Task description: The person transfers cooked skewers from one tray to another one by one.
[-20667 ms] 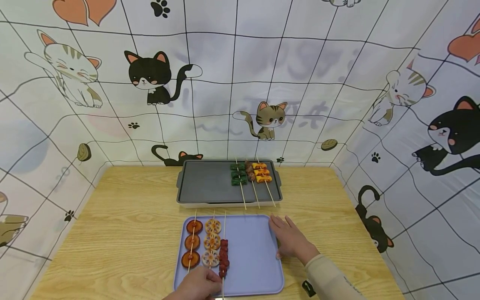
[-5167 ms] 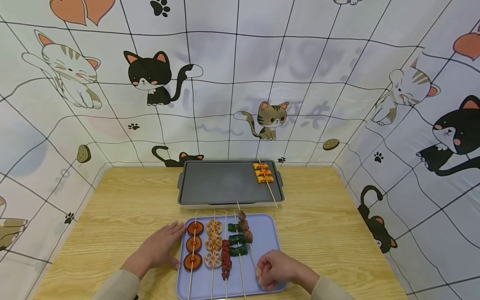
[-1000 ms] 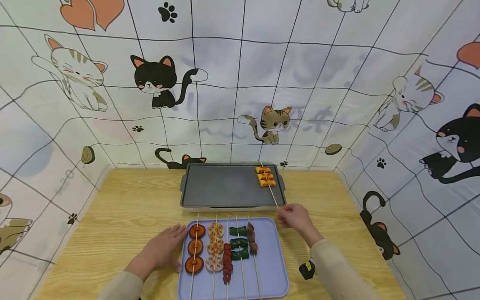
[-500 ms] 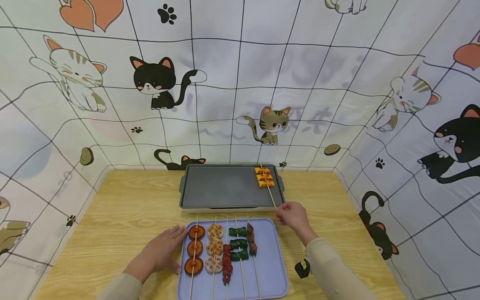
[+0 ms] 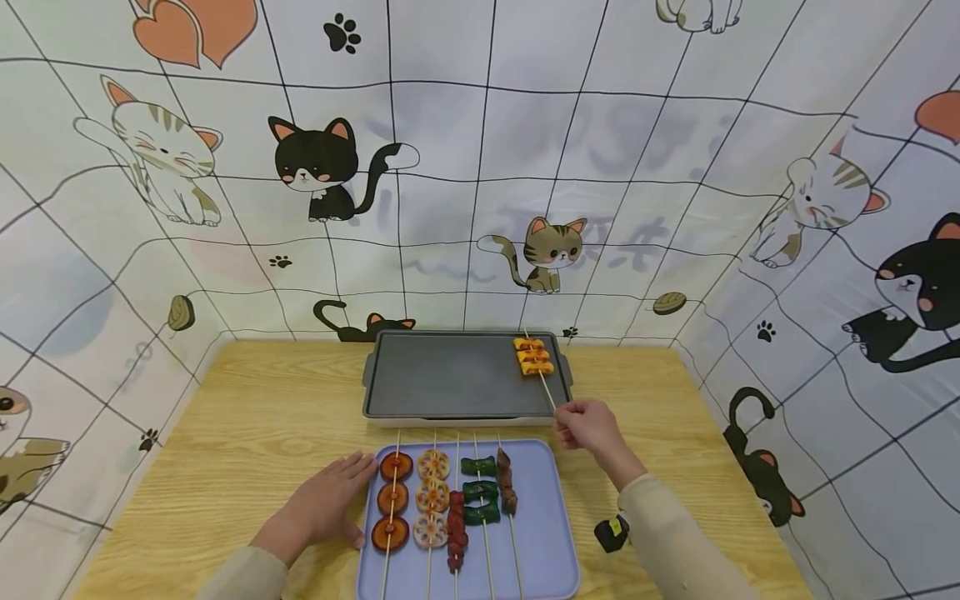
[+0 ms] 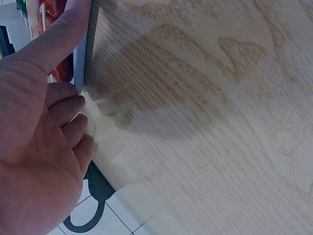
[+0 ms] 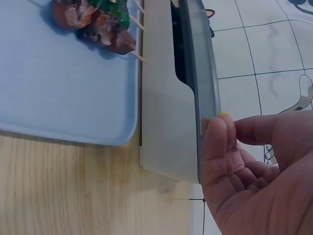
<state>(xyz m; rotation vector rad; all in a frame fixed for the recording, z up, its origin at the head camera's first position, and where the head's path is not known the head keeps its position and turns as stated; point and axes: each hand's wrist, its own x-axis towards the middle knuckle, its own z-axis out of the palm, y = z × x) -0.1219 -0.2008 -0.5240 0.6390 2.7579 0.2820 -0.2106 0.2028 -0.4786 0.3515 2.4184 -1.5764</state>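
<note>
On the right end of the dark griddle [image 5: 442, 375] lies a skewer of yellow-orange pieces [image 5: 534, 357]. My right hand [image 5: 592, 429] pinches the lower end of its stick over the griddle's front edge; fingertips and thumb meet there in the right wrist view. My left hand [image 5: 324, 498] rests with fairly straight fingers against the left edge of the lavender tray [image 5: 538, 550]. On the tray lie skewers of round brown slices [image 5: 392, 500], lotus root slices [image 5: 432, 496], red chunks [image 5: 457, 529], green pieces [image 5: 481, 492] and brown meat chunks [image 5: 507, 483], side by side.
The wooden table [image 5: 247, 417] carries the griddle at the back and the tray in front. A cat-patterned cloth [image 5: 450, 167] hangs behind and at both sides. A small black object [image 5: 612, 533] sits by the right sleeve.
Since the oldest frame, the green and brown-meat skewers have gone from griddle to tray. My right hand has moved from the meat skewer to the yellow-orange one; the last second shows little movement.
</note>
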